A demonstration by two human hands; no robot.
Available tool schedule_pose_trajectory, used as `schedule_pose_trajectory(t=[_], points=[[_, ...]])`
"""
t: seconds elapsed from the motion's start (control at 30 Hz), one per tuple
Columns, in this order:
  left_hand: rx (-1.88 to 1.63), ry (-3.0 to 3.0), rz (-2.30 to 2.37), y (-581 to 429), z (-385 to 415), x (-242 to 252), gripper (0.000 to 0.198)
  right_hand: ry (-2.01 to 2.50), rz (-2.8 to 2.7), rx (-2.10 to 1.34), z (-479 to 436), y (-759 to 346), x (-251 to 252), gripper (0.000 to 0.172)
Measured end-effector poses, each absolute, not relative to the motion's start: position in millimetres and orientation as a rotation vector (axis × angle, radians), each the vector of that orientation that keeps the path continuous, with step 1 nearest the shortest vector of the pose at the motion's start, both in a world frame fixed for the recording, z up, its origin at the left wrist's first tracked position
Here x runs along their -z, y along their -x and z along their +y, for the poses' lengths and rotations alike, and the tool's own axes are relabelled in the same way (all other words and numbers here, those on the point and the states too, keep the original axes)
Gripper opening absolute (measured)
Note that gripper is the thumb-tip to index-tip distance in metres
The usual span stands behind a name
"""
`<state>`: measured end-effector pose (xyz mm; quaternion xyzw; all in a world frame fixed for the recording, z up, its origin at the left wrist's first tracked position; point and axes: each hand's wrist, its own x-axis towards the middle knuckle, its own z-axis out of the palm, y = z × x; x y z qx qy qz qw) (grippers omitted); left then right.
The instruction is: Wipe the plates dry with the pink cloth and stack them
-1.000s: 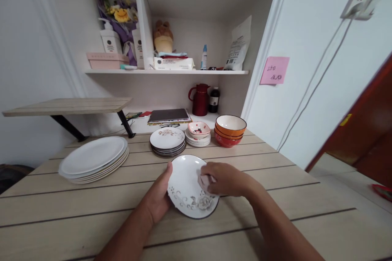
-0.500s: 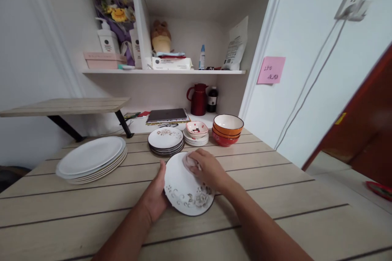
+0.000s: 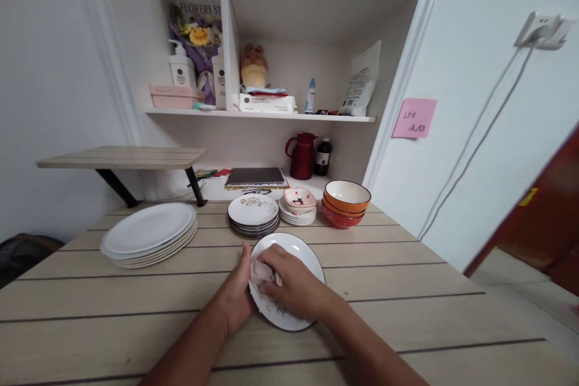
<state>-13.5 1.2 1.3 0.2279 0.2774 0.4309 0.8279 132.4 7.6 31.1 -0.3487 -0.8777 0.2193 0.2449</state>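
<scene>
A round white plate point(image 3: 302, 249) with a dark rim is tilted toward me above the slatted table. My left hand point(image 3: 236, 292) grips its left edge, thumb along the rim and fingers hidden beneath. Bunched in my right hand point(image 3: 292, 282) is a pale pinkish cloth point(image 3: 262, 274), pressed on the left part of the plate's face. My right hand covers most of the plate's flower pattern. Just beyond lies a stack of dark-rimmed flowered plates point(image 3: 253, 210).
Large white oval plates point(image 3: 149, 229) are stacked at left, near a small raised wooden shelf point(image 3: 122, 157). Behind the plate stand small saucers with a patterned dish point(image 3: 299, 198) and stacked orange and red bowls point(image 3: 346, 205). A red jug point(image 3: 302, 157) and a laptop point(image 3: 256, 176) sit farther back.
My right hand has moved the cloth from the plate's upper part to its left side, now covering the flowers. The left hand keeps its hold. The camera view has shifted slightly.
</scene>
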Motion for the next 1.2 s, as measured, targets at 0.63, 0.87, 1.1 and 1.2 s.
schedule_pose_trajectory(t=[0.63,0.87,1.1,1.2], points=[[-0.876,-0.519,0.644,14.4,-4.6,-7.2,0.076,1.058,-2.752,-0.696,-4.6,-171.3,-44.9,0.034],[-0.941,-0.511,0.681,12.7,-1.6,-5.1,0.068,1.04,-2.328,-0.369,19.4,-133.7,-21.1,0.029],[-0.889,-0.531,0.695,14.1,-2.1,-3.3,0.075,1.507,-2.333,-0.288,36.5,-189.0,-25.4,0.028],[-0.894,-0.525,0.677,14.2,-1.3,-2.8,0.076,1.417,-2.571,-0.438,18.0,-200.4,-36.9,0.027]])
